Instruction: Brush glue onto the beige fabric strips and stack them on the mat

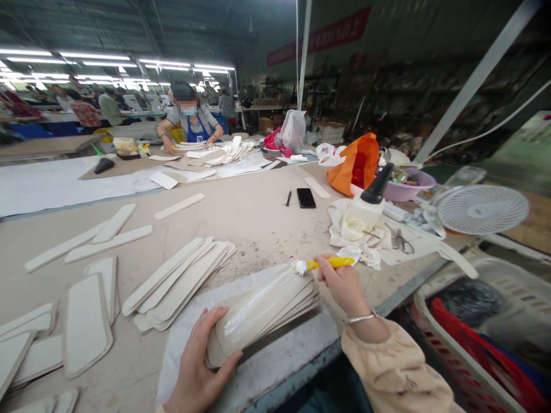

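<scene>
My right hand (340,284) grips a yellow-handled glue brush (329,263), its white-coated bristles touching the far end of a fanned stack of cream panels (262,310). A wet, shiny streak runs along the top panel. At the stack's near end, my left hand (204,358) clasps the edges between thumb and fingers. A white sheet (176,350) lies under the stack. Just left sits another fanned pile of panels (185,281). Beyond my right hand stands a white plastic container (361,218) with a black neck, pale paste around its cut opening.
More panels (86,321) are spread at the left. A phone (306,198), an orange bag (355,163), scissors (402,242) and a white fan (480,209) lie farther back and right. A plastic basket (486,321) stands beside the table edge. Across the table, a co-worker (191,123) handles similar panels.
</scene>
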Available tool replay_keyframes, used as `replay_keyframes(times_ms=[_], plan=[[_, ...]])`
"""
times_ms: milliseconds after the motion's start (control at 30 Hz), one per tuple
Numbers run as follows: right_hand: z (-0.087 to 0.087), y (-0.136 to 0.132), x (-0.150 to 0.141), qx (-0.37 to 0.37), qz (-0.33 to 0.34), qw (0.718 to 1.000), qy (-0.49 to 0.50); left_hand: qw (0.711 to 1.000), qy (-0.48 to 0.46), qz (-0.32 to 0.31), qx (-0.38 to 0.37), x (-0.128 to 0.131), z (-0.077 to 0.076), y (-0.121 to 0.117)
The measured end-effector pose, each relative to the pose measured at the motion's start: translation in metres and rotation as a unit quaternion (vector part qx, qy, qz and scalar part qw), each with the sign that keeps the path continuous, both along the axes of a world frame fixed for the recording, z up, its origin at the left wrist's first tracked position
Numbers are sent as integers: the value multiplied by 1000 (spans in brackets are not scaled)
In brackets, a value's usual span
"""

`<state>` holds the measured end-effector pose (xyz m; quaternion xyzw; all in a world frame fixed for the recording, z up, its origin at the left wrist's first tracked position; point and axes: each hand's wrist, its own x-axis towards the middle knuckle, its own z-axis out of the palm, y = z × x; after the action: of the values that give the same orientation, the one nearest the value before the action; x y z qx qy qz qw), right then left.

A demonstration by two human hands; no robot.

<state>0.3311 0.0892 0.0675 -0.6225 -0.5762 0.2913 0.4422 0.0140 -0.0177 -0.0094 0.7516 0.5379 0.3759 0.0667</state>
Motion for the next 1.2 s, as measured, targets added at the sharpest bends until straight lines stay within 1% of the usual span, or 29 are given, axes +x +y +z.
replay_keyframes(times_ms=[167, 267, 333, 433, 500, 533, 633, 700, 767, 833, 933, 1000, 1067, 1133, 1200], plan=[[6, -9, 12, 70, -34, 996, -35, 1000, 6, 7, -8, -2, -4, 0], [6, -16, 13, 109, -21, 991, -75, 1000, 6, 5, -6, -3, -4, 0], [4, -23, 8, 131, 23, 984, -118, 1000, 6, 5, -4, -3, -4, 0], [3, -40, -9, 181, 111, 958, -191, 1000, 7, 6, 0, -3, -3, 0], [5, -56, -27, 211, 172, 940, -206, 1000, 6, 4, 2, -3, -3, 0], [6, -65, -37, 218, 204, 934, -198, 1000, 4, 3, 2, -3, -3, 0], [9, -87, -67, 201, 283, 929, -133, 1000, -1, 1, -1, -2, -5, 0], [9, -94, -81, 167, 308, 933, -78, 1000, -4, 2, -1, -2, -5, 0], [9, -93, -86, 122, 309, 943, -36, 1000, -1, -1, 3, 0, -2, 1], [8, -85, -77, 69, 282, 957, -14, 1000, 4, -7, 9, 1, 2, 1], [7, -63, -47, 15, 190, 982, -13, 1000, 5, -15, 18, 4, 8, 1], [7, -50, -26, 12, 122, 992, -18, 1000, 3, -15, 19, 6, 10, 2], [8, -45, -17, 11, 84, 996, 0, 1000, 1, -17, 13, 6, 10, 1], [10, -50, -22, -8, 97, 994, 52, 1000, 1, -17, 7, 6, 9, 1], [10, -60, -39, -41, 154, 982, 104, 1000, 1, -15, 3, 6, 8, 0]])
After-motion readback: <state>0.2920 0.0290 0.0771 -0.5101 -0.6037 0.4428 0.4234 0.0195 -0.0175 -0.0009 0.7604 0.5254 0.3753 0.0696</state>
